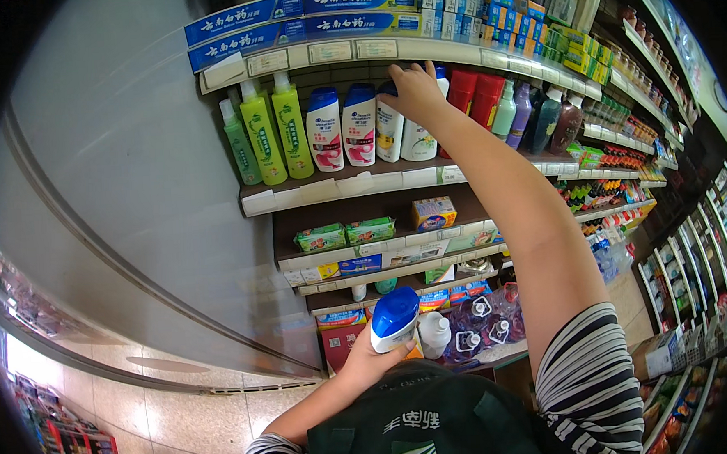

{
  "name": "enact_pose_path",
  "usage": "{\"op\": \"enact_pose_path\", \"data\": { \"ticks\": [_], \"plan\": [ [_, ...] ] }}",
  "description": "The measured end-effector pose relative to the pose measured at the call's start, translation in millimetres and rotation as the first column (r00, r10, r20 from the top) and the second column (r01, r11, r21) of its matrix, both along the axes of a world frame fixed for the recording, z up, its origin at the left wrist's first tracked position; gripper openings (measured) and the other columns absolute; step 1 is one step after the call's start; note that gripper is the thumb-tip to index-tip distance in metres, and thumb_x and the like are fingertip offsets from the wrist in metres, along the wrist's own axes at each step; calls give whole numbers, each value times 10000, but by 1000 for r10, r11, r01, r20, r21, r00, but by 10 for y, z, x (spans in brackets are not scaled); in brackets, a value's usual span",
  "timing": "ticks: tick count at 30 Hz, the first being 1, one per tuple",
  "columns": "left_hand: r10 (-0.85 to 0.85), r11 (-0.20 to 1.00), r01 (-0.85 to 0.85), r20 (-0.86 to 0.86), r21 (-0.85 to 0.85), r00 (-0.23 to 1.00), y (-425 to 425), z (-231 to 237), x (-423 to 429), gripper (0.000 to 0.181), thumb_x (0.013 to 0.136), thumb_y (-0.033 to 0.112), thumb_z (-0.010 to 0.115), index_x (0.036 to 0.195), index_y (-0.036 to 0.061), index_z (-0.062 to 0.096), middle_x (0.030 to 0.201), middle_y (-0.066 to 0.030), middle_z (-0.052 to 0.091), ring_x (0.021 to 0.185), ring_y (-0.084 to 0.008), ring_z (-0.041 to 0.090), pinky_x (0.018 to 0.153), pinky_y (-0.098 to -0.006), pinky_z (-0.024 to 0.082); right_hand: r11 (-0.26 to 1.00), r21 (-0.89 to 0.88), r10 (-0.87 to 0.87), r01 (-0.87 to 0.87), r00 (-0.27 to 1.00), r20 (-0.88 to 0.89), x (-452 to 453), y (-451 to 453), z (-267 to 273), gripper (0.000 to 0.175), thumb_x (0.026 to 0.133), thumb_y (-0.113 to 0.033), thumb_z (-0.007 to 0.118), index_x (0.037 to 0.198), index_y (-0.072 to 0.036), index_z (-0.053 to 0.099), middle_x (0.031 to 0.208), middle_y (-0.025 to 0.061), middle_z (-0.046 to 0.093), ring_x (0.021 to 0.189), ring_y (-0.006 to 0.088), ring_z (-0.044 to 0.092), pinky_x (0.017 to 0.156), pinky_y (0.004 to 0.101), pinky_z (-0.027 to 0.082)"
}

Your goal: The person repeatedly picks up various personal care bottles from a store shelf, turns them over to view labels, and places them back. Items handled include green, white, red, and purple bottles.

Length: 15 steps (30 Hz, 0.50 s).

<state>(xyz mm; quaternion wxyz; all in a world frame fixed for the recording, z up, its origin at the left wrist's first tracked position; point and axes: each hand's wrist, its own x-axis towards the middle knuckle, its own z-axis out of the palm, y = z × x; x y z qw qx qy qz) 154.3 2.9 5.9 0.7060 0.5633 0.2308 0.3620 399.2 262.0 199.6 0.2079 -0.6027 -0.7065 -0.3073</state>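
My left hand (370,359) is wrapped around a white shampoo bottle with a blue cap (396,318), low in front of my body. Up at the shelf, my right hand (418,91) has its thumb and forefinger about the dark blue cap of a white shampoo bottle with a yellow label (389,130). That bottle stands upright in a row. To its left are two Head & Shoulders bottles with pink labels (324,130). Just right of it stands a white bottle with a floral label (418,141), its top partly behind my hand.
Green spray bottles (261,137) stand at the row's left end, red bottles (487,100) further right. Toothpaste boxes (362,25) fill the shelf above. Wrapped green packs (370,230) and a small box (435,213) sit below. A grey panel (119,147) bounds the left side.
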Motion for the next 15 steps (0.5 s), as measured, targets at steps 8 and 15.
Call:
{"op": "enact_pose_path", "data": {
  "ticks": [8, 15],
  "plan": [
    [-24, 999, 26, 68, -26, 997, 38, 63, -31, 343, 791, 33, 658, 1108, 36, 528, 1044, -55, 609, 990, -152, 568, 866, -304, 444, 934, 222, 324, -281, 927, -188, -63, -462, 30, 326, 767, -172, 684, 1031, -39, 545, 997, 150, 602, 951, 329, 557, 839, 375, 450],
    [137, 943, -9, 362, -333, 922, 166, 195, 3, 515, 723, 105, 611, 1198, 27, 427, 1034, -149, 576, 925, -288, 609, 834, -420, 505, 833, 347, 549, -430, 563, -618, -19, -1468, 20, 269, 879, -180, 579, 1115, -62, 522, 1006, 99, 562, 872, 193, 576, 701, 285, 482]
  ]
}}
